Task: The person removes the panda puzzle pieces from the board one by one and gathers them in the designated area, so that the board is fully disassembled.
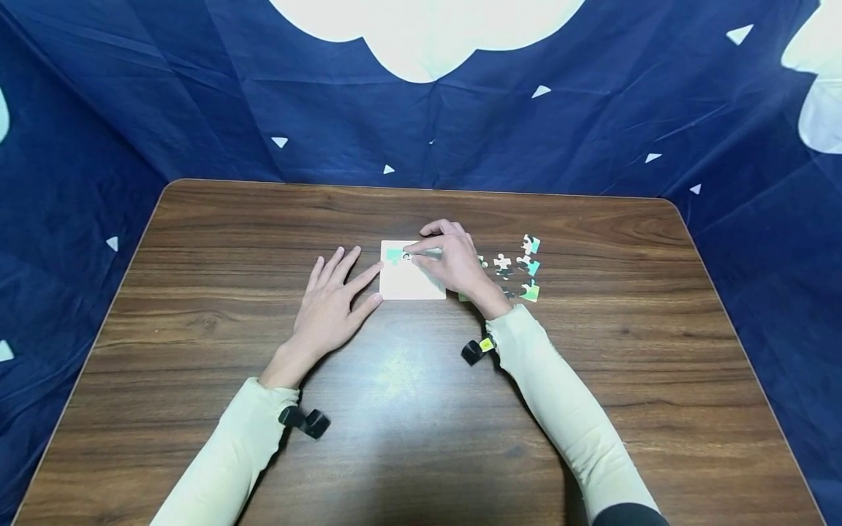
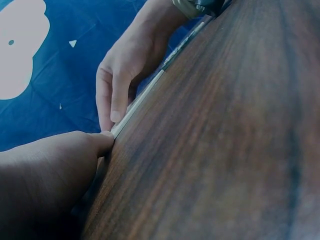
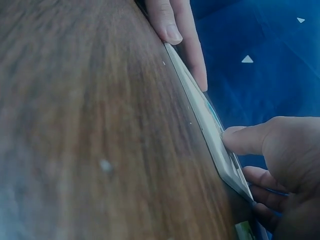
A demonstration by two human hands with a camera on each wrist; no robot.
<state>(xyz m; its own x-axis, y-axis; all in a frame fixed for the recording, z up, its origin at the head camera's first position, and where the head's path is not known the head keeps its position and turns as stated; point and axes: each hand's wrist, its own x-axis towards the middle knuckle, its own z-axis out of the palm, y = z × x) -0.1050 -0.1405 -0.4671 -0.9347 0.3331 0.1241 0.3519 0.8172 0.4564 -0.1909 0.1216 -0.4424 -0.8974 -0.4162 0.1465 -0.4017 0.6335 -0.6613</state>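
A square white puzzle board lies near the table's middle, with a turquoise puzzle piece in its upper left corner. My left hand lies spread on the table, thumb and index fingertip at the board's left edge. Over the board's upper part, my right hand pinches a small puzzle piece with a dark mark between thumb and index finger, right beside the turquoise one. The right wrist view shows that thumb low at the board's surface; the piece itself is mostly hidden there.
Several loose puzzle pieces lie to the right of the board, some with green or turquoise corners; the right hand and wrist partly cover them. A blue curtain hangs behind the wooden table's far edge.
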